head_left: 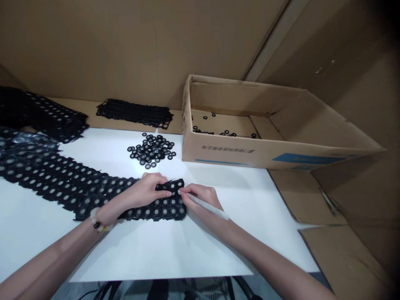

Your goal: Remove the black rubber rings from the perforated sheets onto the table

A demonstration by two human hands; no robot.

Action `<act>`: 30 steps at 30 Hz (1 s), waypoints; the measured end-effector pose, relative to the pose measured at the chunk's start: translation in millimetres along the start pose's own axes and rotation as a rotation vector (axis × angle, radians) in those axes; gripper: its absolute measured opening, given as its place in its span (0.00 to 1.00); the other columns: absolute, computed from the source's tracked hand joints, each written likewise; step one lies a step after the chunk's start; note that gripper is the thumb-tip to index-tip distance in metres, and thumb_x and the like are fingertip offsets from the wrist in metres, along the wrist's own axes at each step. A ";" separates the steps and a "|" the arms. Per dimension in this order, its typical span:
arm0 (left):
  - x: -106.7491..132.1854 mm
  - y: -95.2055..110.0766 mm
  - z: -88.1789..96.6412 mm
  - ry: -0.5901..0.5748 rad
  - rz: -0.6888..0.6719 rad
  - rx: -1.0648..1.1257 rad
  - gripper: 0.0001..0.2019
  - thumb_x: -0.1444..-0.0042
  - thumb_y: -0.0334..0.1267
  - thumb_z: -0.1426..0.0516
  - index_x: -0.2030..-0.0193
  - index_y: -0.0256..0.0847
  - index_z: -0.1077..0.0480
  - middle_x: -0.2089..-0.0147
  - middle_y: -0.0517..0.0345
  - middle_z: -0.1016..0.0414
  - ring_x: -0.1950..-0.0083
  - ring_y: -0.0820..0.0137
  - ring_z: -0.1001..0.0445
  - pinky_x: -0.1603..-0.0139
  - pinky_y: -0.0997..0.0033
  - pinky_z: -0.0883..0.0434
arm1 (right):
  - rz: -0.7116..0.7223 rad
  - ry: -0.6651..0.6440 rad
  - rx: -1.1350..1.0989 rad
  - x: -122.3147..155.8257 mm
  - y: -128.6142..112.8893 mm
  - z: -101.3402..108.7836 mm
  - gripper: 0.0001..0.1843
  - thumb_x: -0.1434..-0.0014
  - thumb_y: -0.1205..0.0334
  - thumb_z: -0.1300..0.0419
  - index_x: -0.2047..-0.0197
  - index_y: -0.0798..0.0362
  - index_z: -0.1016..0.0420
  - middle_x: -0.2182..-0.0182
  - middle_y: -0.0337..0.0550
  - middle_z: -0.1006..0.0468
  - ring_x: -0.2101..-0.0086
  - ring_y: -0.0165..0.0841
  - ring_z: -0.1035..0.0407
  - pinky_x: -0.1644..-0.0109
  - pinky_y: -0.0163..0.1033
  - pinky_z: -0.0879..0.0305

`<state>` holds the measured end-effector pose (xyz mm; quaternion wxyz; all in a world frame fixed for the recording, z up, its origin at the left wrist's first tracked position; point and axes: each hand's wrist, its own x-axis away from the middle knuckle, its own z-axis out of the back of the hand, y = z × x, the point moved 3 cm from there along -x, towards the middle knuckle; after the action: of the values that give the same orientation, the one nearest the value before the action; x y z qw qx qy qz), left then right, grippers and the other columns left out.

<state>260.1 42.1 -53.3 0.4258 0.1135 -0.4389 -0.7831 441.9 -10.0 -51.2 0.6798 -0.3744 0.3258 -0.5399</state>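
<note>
Bright, even light, soft shadows, dark upper-right corner

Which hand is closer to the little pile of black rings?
Left. The left hand is just below the pile of black rings; the right hand, holding a white stick, is farther away, below and to the pile's right.

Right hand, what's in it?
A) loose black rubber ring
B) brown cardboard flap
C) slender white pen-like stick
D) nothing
C: the right hand grips a slender white pen-like stick, its tip at the black perforated sheet.
</note>
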 end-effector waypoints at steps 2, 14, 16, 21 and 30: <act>1.5 1.9 4.7 -0.015 0.019 0.002 0.11 0.45 0.45 0.44 0.66 0.41 0.24 0.68 0.59 0.23 0.64 0.65 0.27 0.62 0.71 0.34 | -0.017 -0.007 0.009 -2.3 2.0 0.7 0.08 0.43 0.67 0.43 0.68 0.50 0.22 0.70 0.37 0.19 0.70 0.32 0.26 0.66 0.33 0.35; 1.3 1.0 9.3 0.243 0.192 0.155 0.11 0.52 0.44 0.38 0.64 0.40 0.23 0.57 0.56 0.20 0.53 0.60 0.25 0.48 0.66 0.33 | 0.021 0.150 -0.121 2.3 -13.4 24.8 0.05 0.45 0.65 0.40 0.70 0.52 0.21 0.72 0.40 0.19 0.72 0.33 0.26 0.68 0.34 0.33; 0.7 0.0 6.9 0.252 0.204 0.191 0.10 0.52 0.43 0.38 0.65 0.41 0.23 0.57 0.57 0.20 0.53 0.61 0.25 0.48 0.65 0.33 | 0.028 0.190 -0.144 2.3 -13.4 30.8 0.05 0.44 0.64 0.39 0.70 0.52 0.21 0.71 0.41 0.19 0.71 0.34 0.25 0.67 0.35 0.31; -0.7 1.4 0.6 0.199 0.116 0.207 0.08 0.49 0.42 0.40 0.66 0.41 0.23 0.60 0.59 0.19 0.56 0.63 0.24 0.51 0.67 0.32 | 0.069 0.164 -0.125 1.3 -10.8 26.2 0.04 0.43 0.65 0.39 0.67 0.51 0.21 0.68 0.41 0.19 0.68 0.35 0.24 0.64 0.35 0.30; 1.1 4.6 -6.7 0.201 0.119 0.238 0.09 0.49 0.43 0.39 0.64 0.41 0.24 0.59 0.58 0.20 0.55 0.64 0.24 0.50 0.67 0.32 | 0.081 0.106 -0.109 -2.1 -7.3 16.2 0.05 0.44 0.65 0.39 0.65 0.51 0.20 0.68 0.40 0.18 0.68 0.34 0.24 0.64 0.35 0.30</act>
<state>265.7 36.2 -53.4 0.4968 0.2146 -0.4895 -0.6838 451.6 -6.4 -36.6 0.6614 -0.3685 0.4051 -0.5124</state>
